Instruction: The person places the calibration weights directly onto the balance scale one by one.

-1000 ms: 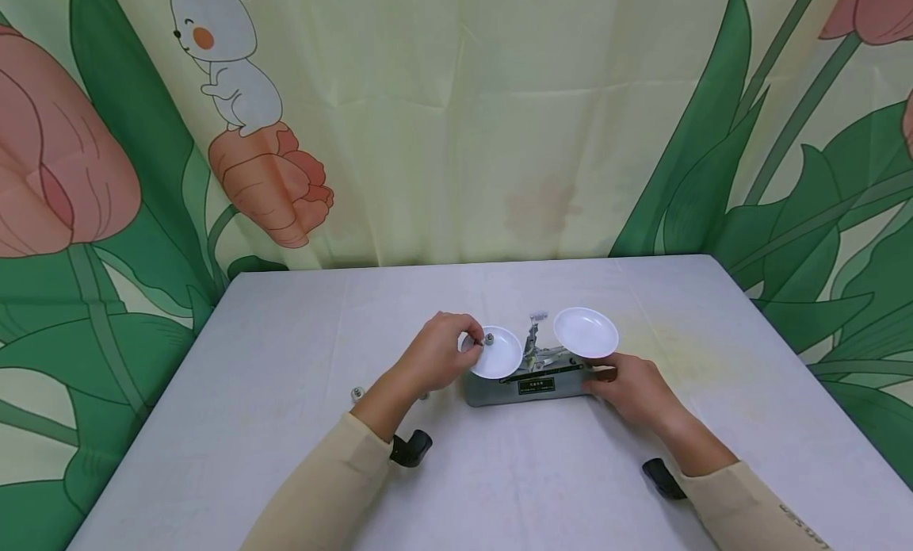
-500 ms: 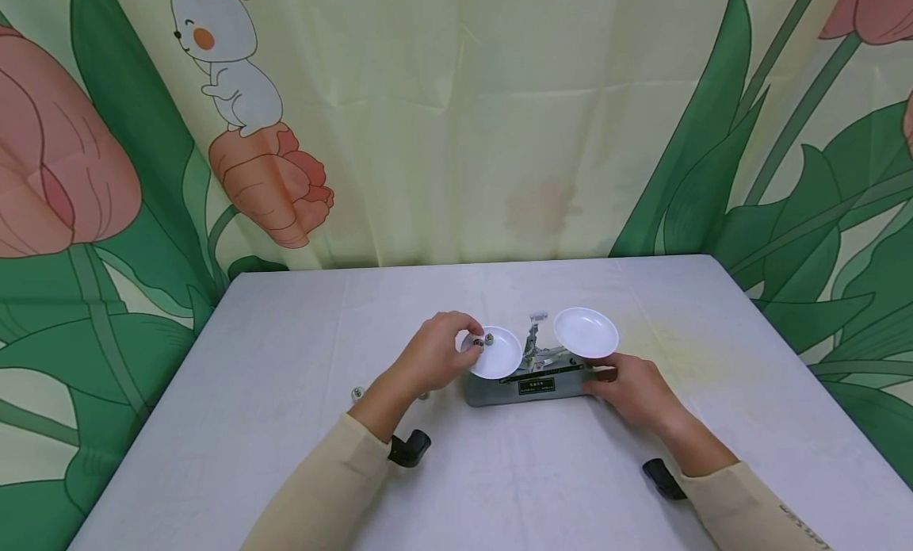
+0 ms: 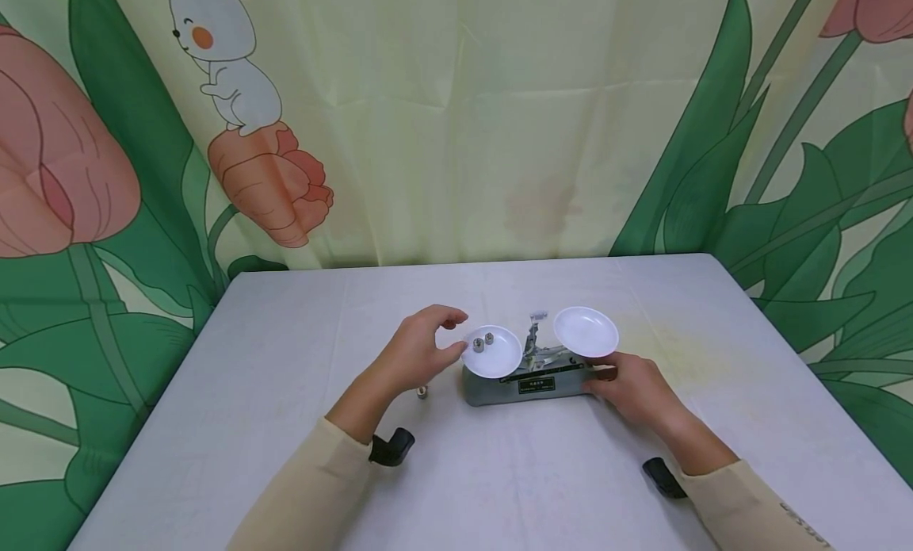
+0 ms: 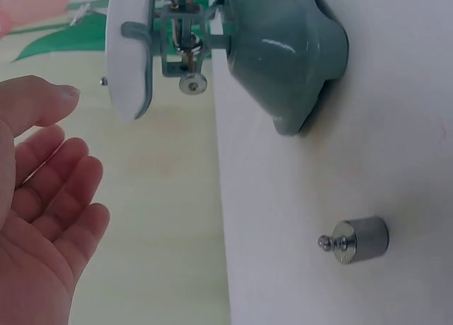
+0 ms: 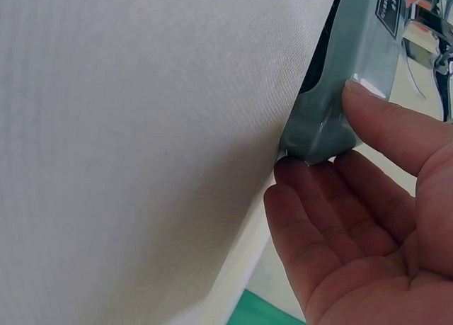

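A grey-green balance scale (image 3: 526, 388) stands on the table with two white pans. On its left pan (image 3: 499, 363) sit two small metal weights (image 3: 479, 345), side by side. My left hand (image 3: 421, 349) is just left of that pan, thumb and fingers spread apart, holding nothing. My right hand (image 3: 631, 388) grips the right end of the base, thumb on the front face and fingertips at the end, as the right wrist view shows. The right pan (image 3: 586, 331) bears nothing and sits higher than the left. One knobbed metal weight (image 4: 361, 240) stands on the table by my left wrist.
A white cloth covers the table (image 3: 542, 487). Behind it hangs a curtain (image 3: 456, 123) printed with a rabbit, a carrot and tulips. Black bands with cameras (image 3: 392, 448) sit on both wrists.
My left hand has let go of a weight on the left pan and drawn back to the left, its fingers opening. My right hand stays on the scale's base.
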{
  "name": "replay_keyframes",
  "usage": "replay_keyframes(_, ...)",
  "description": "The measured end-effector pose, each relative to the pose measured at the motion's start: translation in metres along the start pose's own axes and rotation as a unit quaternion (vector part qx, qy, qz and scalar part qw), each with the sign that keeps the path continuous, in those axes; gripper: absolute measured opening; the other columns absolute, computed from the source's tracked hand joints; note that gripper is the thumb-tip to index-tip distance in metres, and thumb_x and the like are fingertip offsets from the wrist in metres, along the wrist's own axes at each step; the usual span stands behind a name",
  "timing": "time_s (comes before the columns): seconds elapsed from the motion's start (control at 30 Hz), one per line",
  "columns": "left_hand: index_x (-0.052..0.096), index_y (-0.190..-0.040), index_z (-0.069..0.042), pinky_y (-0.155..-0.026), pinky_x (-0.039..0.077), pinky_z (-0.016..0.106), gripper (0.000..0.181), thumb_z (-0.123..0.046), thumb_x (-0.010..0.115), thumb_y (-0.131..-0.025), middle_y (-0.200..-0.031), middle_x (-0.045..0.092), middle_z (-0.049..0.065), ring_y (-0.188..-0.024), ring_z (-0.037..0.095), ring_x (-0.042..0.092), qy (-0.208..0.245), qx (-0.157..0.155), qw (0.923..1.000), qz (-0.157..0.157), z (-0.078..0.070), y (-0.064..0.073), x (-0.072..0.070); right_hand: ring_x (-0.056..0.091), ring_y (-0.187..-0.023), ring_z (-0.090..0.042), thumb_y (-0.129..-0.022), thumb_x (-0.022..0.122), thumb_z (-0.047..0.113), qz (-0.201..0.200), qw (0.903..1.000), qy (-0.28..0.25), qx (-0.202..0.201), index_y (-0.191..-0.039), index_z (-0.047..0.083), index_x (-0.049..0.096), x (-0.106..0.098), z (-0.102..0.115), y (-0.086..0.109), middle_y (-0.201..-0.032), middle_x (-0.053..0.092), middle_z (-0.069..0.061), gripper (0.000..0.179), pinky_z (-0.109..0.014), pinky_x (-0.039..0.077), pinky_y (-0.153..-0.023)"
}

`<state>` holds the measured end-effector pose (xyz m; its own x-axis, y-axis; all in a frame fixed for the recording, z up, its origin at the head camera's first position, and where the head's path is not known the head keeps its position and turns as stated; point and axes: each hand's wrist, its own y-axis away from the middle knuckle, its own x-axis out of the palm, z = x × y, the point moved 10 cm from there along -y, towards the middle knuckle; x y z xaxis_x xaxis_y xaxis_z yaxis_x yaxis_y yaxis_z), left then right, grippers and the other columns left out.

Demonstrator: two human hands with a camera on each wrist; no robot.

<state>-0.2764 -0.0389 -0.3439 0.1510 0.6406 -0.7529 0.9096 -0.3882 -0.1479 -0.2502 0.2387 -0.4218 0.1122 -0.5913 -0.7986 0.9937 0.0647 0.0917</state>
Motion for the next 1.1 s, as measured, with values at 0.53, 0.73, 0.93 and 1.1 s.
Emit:
replay_keyframes(0.53,0.064,-0.126,-0.006,-0.098,0.050,0.043,0.041,-0.016,0.079,-0.088,-0.119,0.066,0.007,-0.114,0.029,0.061,0.000,-0.056,0.9983,-0.016,0.037,0.030,-0.012,0.063,-0.111,-0.041,-0.086,0.077,0.015,0.001,1.0000,-0.004,-0.007,-0.127,-0.006,0.061,0.001,0.000,0.000,-0.123,0.065,-0.024,0.049,-0.057,0.049,-0.092)
replay_keyframes(0.73,0.065,-0.123,-0.005,-0.096,0.051,0.043,0.042,-0.016,0.081,-0.086,-0.118,0.067,0.009,-0.113,0.031,0.062,0.009,-0.070,0.9972,-0.027,0.045,0.040,-0.010,0.062,-0.112,-0.041,-0.086,0.077,0.016,0.003,1.0000,-0.002,-0.005,-0.127,-0.006,0.062,0.001,0.000,-0.001,-0.121,0.066,-0.024,0.049,-0.057,0.048,-0.093)
replay_keyframes(0.93,0.067,-0.120,-0.005,-0.092,0.052,0.043,0.042,-0.016,0.084,-0.083,-0.113,0.068,0.010,-0.110,0.032,0.062,0.019,-0.092,0.9951,-0.031,0.056,0.048,-0.002,0.064,-0.110,-0.040,-0.086,0.077,0.015,0.001,0.9999,-0.003,-0.011,-0.126,-0.006,0.062,0.001,0.000,-0.001,-0.119,0.067,-0.023,0.048,-0.056,0.049,-0.091)
replay_keyframes(1.1,0.068,-0.114,-0.005,-0.091,0.052,0.043,0.037,-0.013,0.084,-0.082,-0.107,0.068,0.006,-0.106,0.029,0.062,0.028,-0.111,0.9932,-0.022,0.065,0.054,0.008,0.064,-0.109,-0.040,-0.085,0.077,0.015,0.000,0.9999,-0.001,-0.011,-0.126,-0.007,0.061,0.001,-0.001,-0.001,-0.119,0.067,-0.024,0.049,-0.055,0.050,-0.090)
